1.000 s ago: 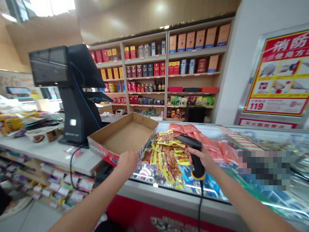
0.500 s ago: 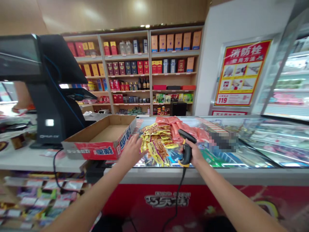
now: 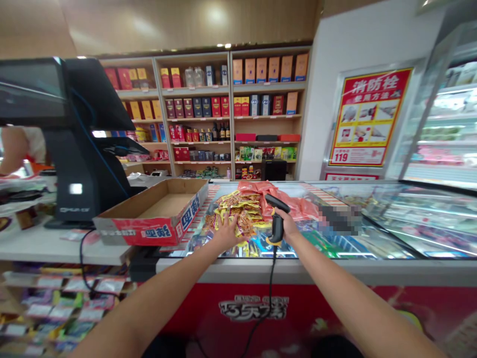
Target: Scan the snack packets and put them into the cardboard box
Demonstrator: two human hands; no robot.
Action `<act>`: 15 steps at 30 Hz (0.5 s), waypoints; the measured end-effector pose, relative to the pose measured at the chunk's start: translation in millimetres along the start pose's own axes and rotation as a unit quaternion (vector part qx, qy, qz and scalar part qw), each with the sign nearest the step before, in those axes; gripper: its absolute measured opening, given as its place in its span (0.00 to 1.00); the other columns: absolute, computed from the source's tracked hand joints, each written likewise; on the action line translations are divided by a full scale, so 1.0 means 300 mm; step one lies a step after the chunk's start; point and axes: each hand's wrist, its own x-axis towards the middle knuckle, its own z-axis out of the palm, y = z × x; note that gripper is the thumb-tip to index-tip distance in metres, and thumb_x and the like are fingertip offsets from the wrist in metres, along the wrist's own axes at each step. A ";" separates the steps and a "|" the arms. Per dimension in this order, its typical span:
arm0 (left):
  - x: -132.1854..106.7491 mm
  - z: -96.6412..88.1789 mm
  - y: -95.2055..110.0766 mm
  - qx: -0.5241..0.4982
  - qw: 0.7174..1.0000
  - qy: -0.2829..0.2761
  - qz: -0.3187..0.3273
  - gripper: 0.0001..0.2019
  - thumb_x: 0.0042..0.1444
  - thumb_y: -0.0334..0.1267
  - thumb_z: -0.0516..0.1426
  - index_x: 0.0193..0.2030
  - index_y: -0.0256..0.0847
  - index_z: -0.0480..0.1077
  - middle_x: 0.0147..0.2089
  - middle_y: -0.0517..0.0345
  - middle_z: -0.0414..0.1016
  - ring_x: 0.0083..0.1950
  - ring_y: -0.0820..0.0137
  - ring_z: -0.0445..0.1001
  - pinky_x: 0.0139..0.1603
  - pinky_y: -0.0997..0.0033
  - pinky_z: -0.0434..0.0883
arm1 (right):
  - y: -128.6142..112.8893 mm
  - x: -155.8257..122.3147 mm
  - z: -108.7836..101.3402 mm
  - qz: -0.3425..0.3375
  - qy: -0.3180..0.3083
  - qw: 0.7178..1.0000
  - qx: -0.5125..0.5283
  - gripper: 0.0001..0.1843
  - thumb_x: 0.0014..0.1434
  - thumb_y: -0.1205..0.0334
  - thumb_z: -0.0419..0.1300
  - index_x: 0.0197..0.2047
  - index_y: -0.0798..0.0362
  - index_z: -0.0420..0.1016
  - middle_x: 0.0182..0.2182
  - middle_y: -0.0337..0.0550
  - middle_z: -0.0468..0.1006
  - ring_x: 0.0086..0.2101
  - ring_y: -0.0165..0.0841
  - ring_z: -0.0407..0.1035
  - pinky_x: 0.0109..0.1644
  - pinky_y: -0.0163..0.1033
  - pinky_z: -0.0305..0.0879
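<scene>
My left hand (image 3: 225, 233) lies with its fingers spread on the near part of a pile of yellow snack packets (image 3: 244, 200), which have clear windows showing brown food. In my right hand (image 3: 286, 223) is a black and yellow barcode scanner (image 3: 277, 227), held upright by its handle, its head pointing forward and left. A black cord (image 3: 272, 278) hangs from the handle down past the freezer's front. Behind the scanner lie several flat salmon-pink packets (image 3: 298, 206), touching the yellow pile. Both piles rest on the glass top of a chest freezer (image 3: 372, 238).
An open cardboard carton (image 3: 149, 219) stands left of the packets, beside a black point-of-sale terminal (image 3: 84, 159) on a white counter. A blurred dark patch (image 3: 340, 220) lies right of the pink packets. Shelves of boxes and bottles stand behind. Another person's arm (image 3: 15, 149) shows far left.
My left hand has moved right from the pile's left edge onto its near part, fingers now spread. The near yellow packets have shifted. My right hand and scanner have moved slightly left.
</scene>
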 end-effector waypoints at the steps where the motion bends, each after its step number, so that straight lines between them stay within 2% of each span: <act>1: 0.010 0.002 0.004 0.000 1.000 0.003 -0.002 0.49 0.49 0.69 0.50 0.74 0.51 0.41 0.76 0.41 0.30 0.73 0.35 0.28 0.57 0.18 0.45 | 0.008 0.004 0.006 0.000 -0.001 1.000 -0.002 0.16 0.43 0.51 0.68 0.24 0.51 0.67 0.12 0.31 0.66 0.13 0.27 0.59 0.16 0.34 0.56; 5: 0.028 -0.005 0.002 0.000 1.000 0.013 -0.006 0.49 0.50 0.69 0.50 0.74 0.48 0.43 0.75 0.37 0.33 0.73 0.33 0.33 0.58 0.20 0.45 | 0.017 0.001 0.000 -0.005 -0.002 1.000 -0.002 0.17 0.41 0.51 0.69 0.23 0.52 0.67 0.12 0.32 0.66 0.13 0.27 0.59 0.15 0.34 0.55; 7: 0.027 -0.031 -0.013 -0.001 0.999 0.037 0.004 0.45 0.52 0.68 0.50 0.73 0.47 0.47 0.75 0.37 0.40 0.73 0.35 0.40 0.61 0.23 0.45 | 0.000 -0.010 -0.025 -0.013 -0.006 1.000 0.017 0.16 0.42 0.51 0.69 0.24 0.51 0.68 0.13 0.33 0.68 0.14 0.29 0.62 0.16 0.35 0.59; 9: 0.030 -0.074 -0.025 -0.014 0.995 0.096 0.029 0.37 0.57 0.64 0.48 0.69 0.45 0.56 0.71 0.38 0.54 0.71 0.43 0.52 0.64 0.31 0.46 | -0.031 -0.015 -0.054 -0.029 0.000 0.998 0.060 0.15 0.42 0.54 0.69 0.26 0.51 0.69 0.14 0.32 0.69 0.15 0.29 0.63 0.18 0.35 0.63; 11: 0.049 -0.127 -0.023 -0.031 0.983 0.175 0.043 0.29 0.60 0.59 0.47 0.60 0.43 0.66 0.62 0.42 0.68 0.64 0.51 0.63 0.66 0.42 0.51 | -0.070 -0.007 -0.071 -0.040 0.013 0.995 0.092 0.13 0.41 0.57 0.69 0.29 0.52 0.71 0.18 0.34 0.74 0.16 0.29 0.66 0.19 0.34 0.65; 13: 0.089 -0.179 -0.003 -0.039 0.971 0.235 0.034 0.23 0.61 0.56 0.48 0.48 0.42 0.72 0.53 0.45 0.74 0.58 0.56 0.69 0.63 0.51 0.57 | -0.107 0.017 -0.063 -0.035 0.029 0.994 0.104 0.12 0.42 0.58 0.68 0.30 0.52 0.72 0.20 0.37 0.77 0.18 0.31 0.69 0.19 0.35 0.66; 15: 0.148 -0.218 0.020 -0.039 0.964 0.262 0.010 0.21 0.62 0.54 0.47 0.42 0.41 0.73 0.49 0.45 0.76 0.55 0.57 0.70 0.60 0.55 0.60 | -0.133 0.053 -0.029 -0.051 0.045 0.993 0.100 0.11 0.44 0.58 0.67 0.29 0.52 0.71 0.18 0.37 0.76 0.17 0.31 0.69 0.18 0.34 0.65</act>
